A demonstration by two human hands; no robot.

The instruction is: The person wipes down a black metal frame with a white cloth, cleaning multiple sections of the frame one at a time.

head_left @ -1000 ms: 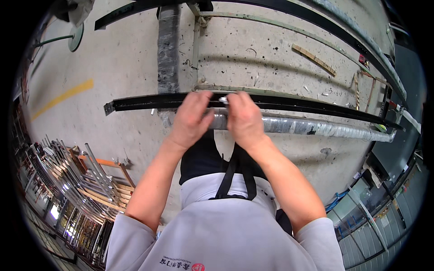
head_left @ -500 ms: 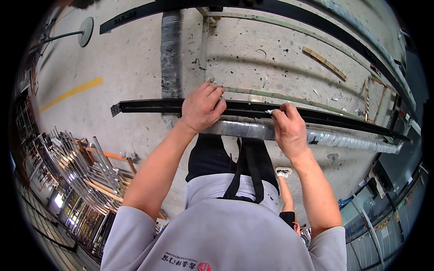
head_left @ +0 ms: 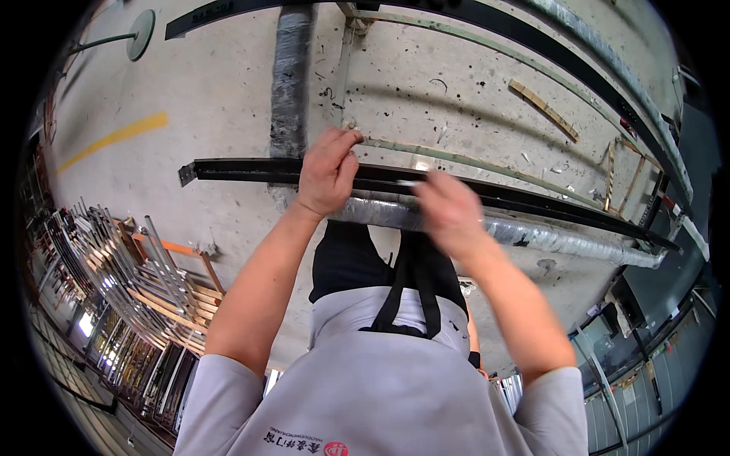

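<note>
A long black metal profile point(head_left: 243, 170) lies across in front of me, resting on wrapped supports. My left hand point(head_left: 327, 173) is over its left half, fingers curled and closed; what they hold, if anything, is hidden. To the right, my right hand point(head_left: 450, 213) is smeared by motion over the same profile. A small white piece point(head_left: 407, 183) shows at its fingertips, too blurred to name.
A plastic-wrapped bar point(head_left: 547, 234) runs below the profile, and another wrapped beam point(head_left: 290, 83) stretches away from me. A second black profile point(head_left: 487, 24) arches across the far side. Metal lengths point(head_left: 114, 266) fill a rack at left. A wood strip point(head_left: 544, 110) lies on the floor.
My right hand has moved left along the profile, toward my left hand, with the white piece at its fingertips. My left hand has shifted slightly left. The view has tilted a little.
</note>
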